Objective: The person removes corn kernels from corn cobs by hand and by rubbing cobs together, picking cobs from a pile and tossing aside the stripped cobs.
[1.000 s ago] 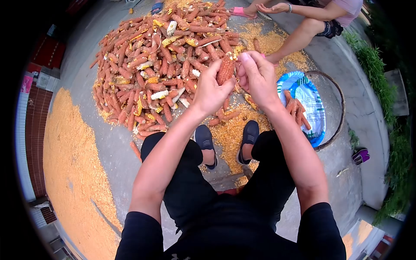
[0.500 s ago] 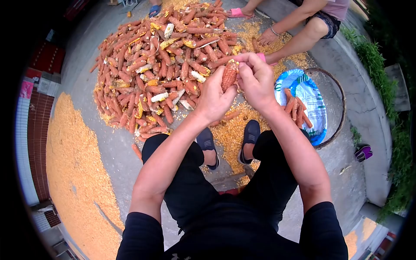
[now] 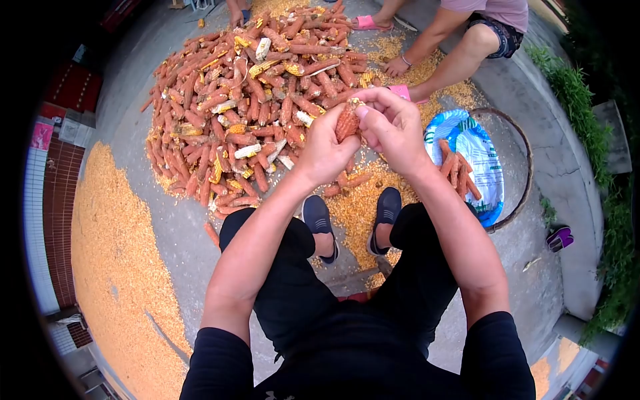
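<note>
My left hand (image 3: 325, 148) is closed around a reddish corn cob (image 3: 347, 125), held tilted above the floor between my knees. A few yellow kernels cling to the cob's upper end. My right hand (image 3: 395, 131) is closed too, thumb and fingers pressed on that kernelled tip. Beyond my hands rises a large heap of corn cobs (image 3: 220, 127), mostly bare and red, some with yellow or white kernels. Loose kernels (image 3: 363, 207) are scattered on the ground between my shoes.
At the right stands a handled basket (image 3: 497, 193) lined with blue-and-white plastic, several bare cobs (image 3: 458, 175) inside. A wide spread of kernels (image 3: 120, 267) lies along the left. Another person's hand (image 3: 397, 66) reaches to the ground at upper right; a further hand (image 3: 237, 18) is at the heap's far edge.
The cob has tilted and shifted slightly left in my left hand, and my right thumb has moved onto its tip. A co-worker's hand has appeared at the heap's far edge.
</note>
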